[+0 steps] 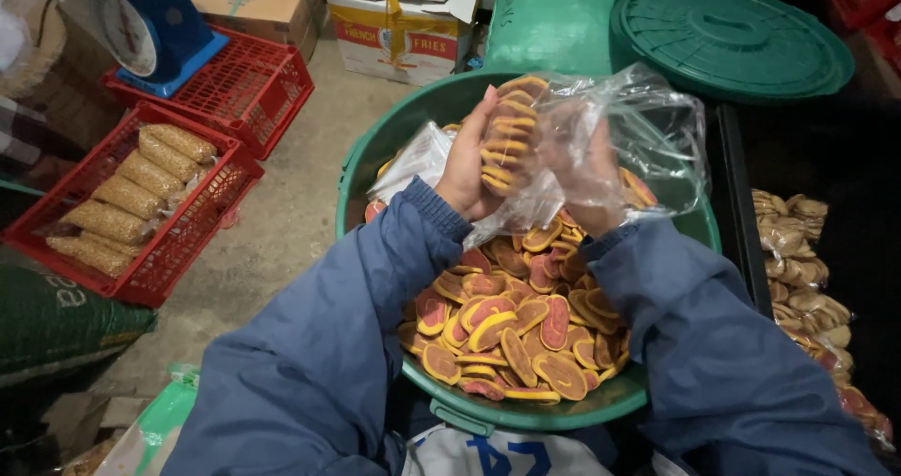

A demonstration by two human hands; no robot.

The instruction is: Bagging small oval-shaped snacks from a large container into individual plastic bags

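Over the round green plastic tub (375, 157), heaped with oval orange-and-red wafers (511, 330), the left hand (466, 161) curls its fingers (485, 110) shut around a stacked column of the same wafers (510, 133). The right hand (587, 171), inside a clear thin plastic bag (657, 133), closes on the stack's other side through the film. To the left, a red plastic crate (178, 251) on the floor holds packets of yellow grain (131, 194); a green round lid (727, 35) lies beyond the tub.
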